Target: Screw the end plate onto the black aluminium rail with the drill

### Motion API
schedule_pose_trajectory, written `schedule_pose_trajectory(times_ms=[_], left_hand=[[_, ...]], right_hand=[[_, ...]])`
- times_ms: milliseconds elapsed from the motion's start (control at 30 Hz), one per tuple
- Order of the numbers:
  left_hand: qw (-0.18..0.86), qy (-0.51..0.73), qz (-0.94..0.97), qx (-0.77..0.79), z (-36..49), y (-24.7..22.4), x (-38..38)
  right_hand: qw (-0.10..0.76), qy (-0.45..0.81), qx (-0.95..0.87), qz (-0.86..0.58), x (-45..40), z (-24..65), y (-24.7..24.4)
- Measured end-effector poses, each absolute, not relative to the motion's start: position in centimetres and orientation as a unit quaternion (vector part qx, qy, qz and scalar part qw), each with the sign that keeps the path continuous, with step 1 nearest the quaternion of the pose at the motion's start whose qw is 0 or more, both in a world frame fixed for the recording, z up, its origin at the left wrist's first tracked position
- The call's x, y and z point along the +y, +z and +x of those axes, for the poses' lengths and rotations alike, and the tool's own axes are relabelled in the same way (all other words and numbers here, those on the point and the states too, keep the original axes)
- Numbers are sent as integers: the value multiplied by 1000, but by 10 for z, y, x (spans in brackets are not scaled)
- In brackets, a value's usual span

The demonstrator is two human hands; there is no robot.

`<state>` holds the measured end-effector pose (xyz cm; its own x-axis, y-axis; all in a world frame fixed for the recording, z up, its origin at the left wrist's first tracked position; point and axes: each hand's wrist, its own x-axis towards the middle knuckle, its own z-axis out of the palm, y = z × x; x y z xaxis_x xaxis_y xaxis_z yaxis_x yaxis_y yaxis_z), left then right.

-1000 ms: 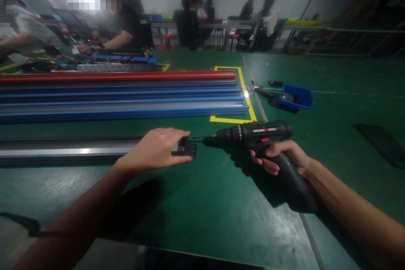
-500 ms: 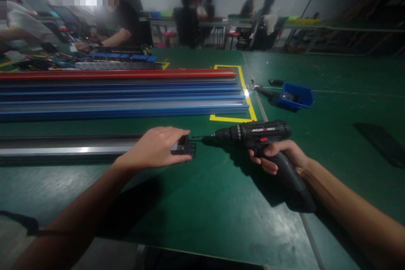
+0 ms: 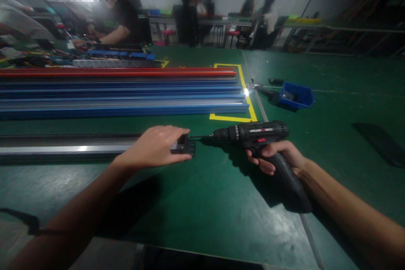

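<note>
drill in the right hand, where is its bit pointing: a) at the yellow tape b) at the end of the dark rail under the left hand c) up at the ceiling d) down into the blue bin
b: the drill, gripped by the right hand, lies level with its bit meeting the end of the dark rail that the left hand presses down.

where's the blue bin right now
In the head view the blue bin sits on the green table at upper right, beyond the drill in the right hand, just right of the yellow tape outline.

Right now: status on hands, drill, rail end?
Left hand flat on rail end. Right hand grips drill, bit level at the end bracket. Nothing between; blue bin well off.
</note>
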<state>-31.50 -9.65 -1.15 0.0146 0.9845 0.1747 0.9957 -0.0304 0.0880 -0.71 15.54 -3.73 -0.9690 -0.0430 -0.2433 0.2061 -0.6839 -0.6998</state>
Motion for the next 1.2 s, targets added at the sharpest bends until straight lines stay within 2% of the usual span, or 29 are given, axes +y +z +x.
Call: schedule_pose_trajectory(times_ms=[1200], left_hand=[[20, -97, -714, -693, -315, -10, -96]], right_hand=[[100, -924, 360, 77, 162, -9, -52]])
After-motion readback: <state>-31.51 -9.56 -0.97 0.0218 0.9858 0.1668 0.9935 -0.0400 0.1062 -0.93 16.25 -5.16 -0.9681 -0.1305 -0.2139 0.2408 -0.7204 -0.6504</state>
